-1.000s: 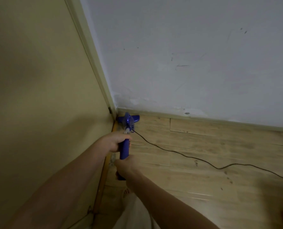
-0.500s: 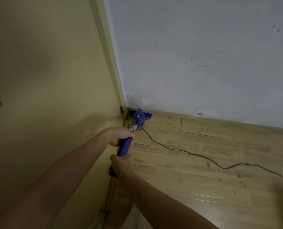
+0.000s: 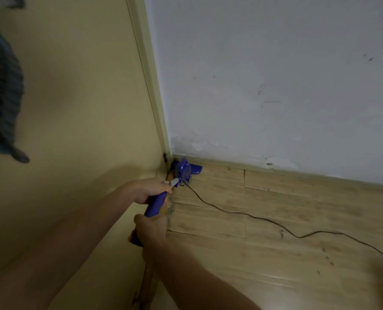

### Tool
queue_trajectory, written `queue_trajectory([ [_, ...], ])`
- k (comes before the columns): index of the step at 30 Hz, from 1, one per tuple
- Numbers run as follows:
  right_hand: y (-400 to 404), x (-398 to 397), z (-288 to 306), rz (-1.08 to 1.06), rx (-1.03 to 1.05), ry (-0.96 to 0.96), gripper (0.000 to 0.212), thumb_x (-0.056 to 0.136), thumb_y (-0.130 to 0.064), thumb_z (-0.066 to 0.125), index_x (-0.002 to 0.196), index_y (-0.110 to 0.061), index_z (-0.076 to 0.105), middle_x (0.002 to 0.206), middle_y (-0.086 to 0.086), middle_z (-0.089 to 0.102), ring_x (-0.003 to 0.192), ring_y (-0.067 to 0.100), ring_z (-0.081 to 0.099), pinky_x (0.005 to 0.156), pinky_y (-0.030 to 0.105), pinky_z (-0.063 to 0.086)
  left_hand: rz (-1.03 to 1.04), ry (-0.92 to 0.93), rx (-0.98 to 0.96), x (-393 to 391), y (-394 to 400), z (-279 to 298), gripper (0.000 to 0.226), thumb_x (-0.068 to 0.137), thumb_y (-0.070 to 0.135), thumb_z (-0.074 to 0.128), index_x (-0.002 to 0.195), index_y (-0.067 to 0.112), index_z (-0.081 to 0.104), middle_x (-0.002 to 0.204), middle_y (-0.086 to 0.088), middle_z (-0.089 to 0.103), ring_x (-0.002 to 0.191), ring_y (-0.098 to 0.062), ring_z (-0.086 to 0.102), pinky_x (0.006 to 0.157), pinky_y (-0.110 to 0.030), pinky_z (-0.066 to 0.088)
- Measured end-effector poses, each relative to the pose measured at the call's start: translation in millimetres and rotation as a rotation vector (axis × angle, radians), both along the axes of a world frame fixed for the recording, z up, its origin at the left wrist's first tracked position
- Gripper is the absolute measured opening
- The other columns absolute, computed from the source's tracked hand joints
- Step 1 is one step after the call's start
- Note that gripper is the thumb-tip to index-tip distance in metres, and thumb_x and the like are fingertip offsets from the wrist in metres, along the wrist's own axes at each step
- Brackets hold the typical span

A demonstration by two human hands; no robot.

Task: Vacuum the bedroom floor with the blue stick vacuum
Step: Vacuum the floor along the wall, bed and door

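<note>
The blue stick vacuum (image 3: 158, 201) slants down toward the room's corner. Its floor head (image 3: 194, 170) lies on the wooden floor (image 3: 275, 242) against the skirting, partly tucked behind the yellow door's bottom edge. My left hand (image 3: 148, 189) grips the blue shaft high up, close to the vacuum's body. My right hand (image 3: 150, 229) grips the handle end lower down, nearer to me. A thin black power cord (image 3: 264, 220) runs from the vacuum's body across the floor to the right edge.
A yellow door (image 3: 74, 108) fills the left side, with its frame (image 3: 150, 74) meeting the white scuffed wall (image 3: 275, 74). Dark cloth (image 3: 0, 86) hangs at the far left. A low skirting board (image 3: 298, 173) lines the wall.
The view has swung left, bringing the hanging cloth into sight. The vacuum head has slid deeper into the corner behind the door's edge. Both hands kept their grip.
</note>
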State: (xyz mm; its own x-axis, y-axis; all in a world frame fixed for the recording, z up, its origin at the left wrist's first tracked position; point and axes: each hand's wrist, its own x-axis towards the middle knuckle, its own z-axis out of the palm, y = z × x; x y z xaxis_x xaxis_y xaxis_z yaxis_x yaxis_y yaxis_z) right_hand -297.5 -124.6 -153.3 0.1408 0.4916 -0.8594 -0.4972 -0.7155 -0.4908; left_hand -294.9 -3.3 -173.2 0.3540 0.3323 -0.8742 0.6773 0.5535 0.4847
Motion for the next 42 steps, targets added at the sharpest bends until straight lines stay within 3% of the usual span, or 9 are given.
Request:
queue_trajectory([
  [3, 5, 2, -6, 0.004, 0.005, -0.021, 0.024, 0.084, -0.005, 0.058, 0.104, -0.01, 0.047, 0.089, 0.012, 0.055, 0.067, 0.018, 0.058, 0.061, 0.029, 0.056, 0.054, -0.055, 0.037, -3, 1, -9, 0.006, 0.093, 0.006, 0.052, 0.099, 0.007, 0.051, 0.066, -0.007, 0.052, 0.054, -0.015, 0.049, 0.057, -0.029, 0.047],
  [8, -3, 10, -4, 0.069, 0.001, -0.048, 0.024, 0.085, -0.005, 0.058, 0.104, -0.011, 0.045, 0.089, 0.01, 0.053, 0.068, 0.016, 0.056, 0.067, 0.03, 0.057, 0.034, -0.086, 0.019, -2, -6, -4, 0.011, 0.095, 0.006, 0.048, 0.106, 0.007, 0.047, 0.067, -0.008, 0.052, 0.055, -0.017, 0.05, 0.056, -0.028, 0.048],
  [17, -1, 36, 1, 0.118, 0.021, -0.144, 0.016, 0.083, -0.004, 0.058, 0.09, -0.013, 0.047, 0.079, 0.006, 0.054, 0.061, 0.013, 0.056, 0.056, 0.025, 0.053, 0.133, -0.091, -0.014, 18, -7, -5, 0.005, 0.094, 0.006, 0.05, 0.092, 0.008, 0.046, 0.062, -0.007, 0.05, 0.048, -0.016, 0.05, 0.046, -0.025, 0.046],
  [22, -2, 33, 10, 0.089, -0.004, -0.119, 0.018, 0.086, -0.004, 0.057, 0.099, -0.012, 0.048, 0.083, 0.006, 0.054, 0.064, 0.013, 0.057, 0.054, 0.023, 0.052, 0.154, -0.09, -0.031, 18, -11, -2, 0.007, 0.094, 0.004, 0.046, 0.091, 0.01, 0.044, 0.055, -0.005, 0.049, 0.043, -0.014, 0.047, 0.041, -0.022, 0.043],
  [27, -14, 31, 0, 0.136, -0.02, -0.197, 0.018, 0.08, -0.004, 0.059, 0.089, -0.015, 0.047, 0.084, 0.007, 0.055, 0.071, 0.017, 0.058, 0.068, 0.031, 0.056, 0.16, -0.085, -0.076, 14, -20, -8, 0.007, 0.096, 0.011, 0.052, 0.092, 0.01, 0.047, 0.06, -0.005, 0.051, 0.049, -0.015, 0.048, 0.046, -0.025, 0.046],
  [30, -8, 34, 5, 0.155, -0.002, -0.192, 0.017, 0.083, -0.004, 0.058, 0.09, -0.014, 0.046, 0.083, 0.005, 0.055, 0.068, 0.014, 0.058, 0.058, 0.024, 0.055, 0.196, -0.092, -0.055, 13, -13, -7, 0.016, 0.097, 0.019, 0.055, 0.086, 0.01, 0.047, 0.062, -0.005, 0.05, 0.051, -0.015, 0.048, 0.047, -0.026, 0.046],
  [34, -6, 39, 11, 0.166, 0.011, -0.185, 0.014, 0.086, -0.004, 0.055, 0.088, -0.014, 0.045, 0.077, 0.003, 0.053, 0.057, 0.009, 0.054, 0.042, 0.017, 0.043, 0.191, -0.098, -0.05, 15, -9, -8, 0.011, 0.096, 0.016, 0.056, 0.094, 0.008, 0.048, 0.064, -0.007, 0.052, 0.052, -0.016, 0.049, 0.047, -0.026, 0.047],
  [39, -30, 56, 11, 0.245, -0.044, -0.248, 0.014, 0.089, -0.009, 0.057, 0.091, -0.015, 0.044, 0.076, 0.003, 0.053, 0.057, 0.01, 0.053, 0.05, 0.02, 0.048, 0.198, -0.184, -0.128, 23, -32, -12, 0.013, 0.095, 0.014, 0.058, 0.1, 0.009, 0.048, 0.066, -0.007, 0.052, 0.058, -0.018, 0.052, 0.061, -0.031, 0.049],
  [42, -44, 74, 10, 0.306, -0.025, -0.304, 0.016, 0.09, -0.02, 0.061, 0.086, -0.016, 0.046, 0.08, 0.005, 0.057, 0.064, 0.014, 0.057, 0.066, 0.028, 0.055, 0.189, -0.235, -0.16, 29, -40, -13, 0.019, 0.093, 0.017, 0.062, 0.107, 0.009, 0.052, 0.071, -0.007, 0.056, 0.066, -0.018, 0.056, 0.069, -0.032, 0.05],
])
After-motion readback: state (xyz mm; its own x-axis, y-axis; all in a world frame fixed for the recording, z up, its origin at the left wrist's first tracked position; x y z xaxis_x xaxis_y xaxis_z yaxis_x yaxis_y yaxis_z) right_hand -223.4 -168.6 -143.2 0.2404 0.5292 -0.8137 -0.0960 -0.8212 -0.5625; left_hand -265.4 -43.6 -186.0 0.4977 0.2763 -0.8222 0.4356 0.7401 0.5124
